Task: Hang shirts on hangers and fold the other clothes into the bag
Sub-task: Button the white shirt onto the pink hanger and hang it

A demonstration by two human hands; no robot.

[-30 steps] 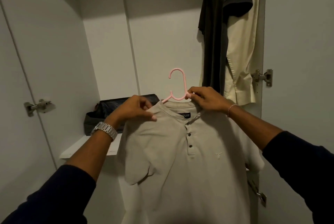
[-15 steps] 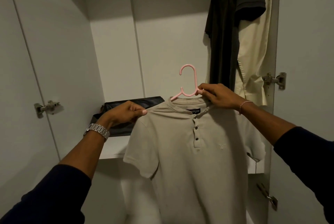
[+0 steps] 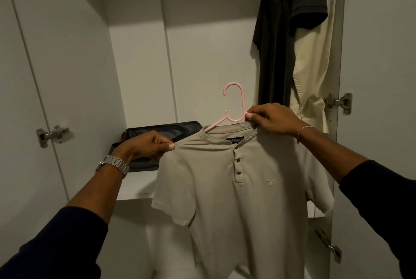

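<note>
A beige henley shirt (image 3: 238,206) hangs in front of an open white wardrobe (image 3: 67,58), draped on a pink plastic hanger (image 3: 234,107) whose hook stands upright above the collar, free of any rail. The right hand (image 3: 270,119) pinches the hanger at the base of its neck, together with the right side of the collar; its grip is narrow and closed on the hanger. The left hand (image 3: 148,146) pinches the shirt's left shoulder seam between thumb and forefinger, a tight grip holding the fabric out to the side. One pink arm of the hanger shows at the collar's left edge; the rest is hidden inside the shirt. The placket has three dark buttons showing, and a small emblem sits on the chest.

A metal watch (image 3: 113,165) is on the left wrist and a thin bracelet (image 3: 302,131) on the right. Both forearms come out of dark sleeves pushed up.

Behind the left hand a dark bag (image 3: 162,129) lies on the wardrobe shelf (image 3: 135,191). At upper right a dark t-shirt (image 3: 283,31) and a cream shirt (image 3: 315,65) hang side by side, touching, their hangers out of view
</note>
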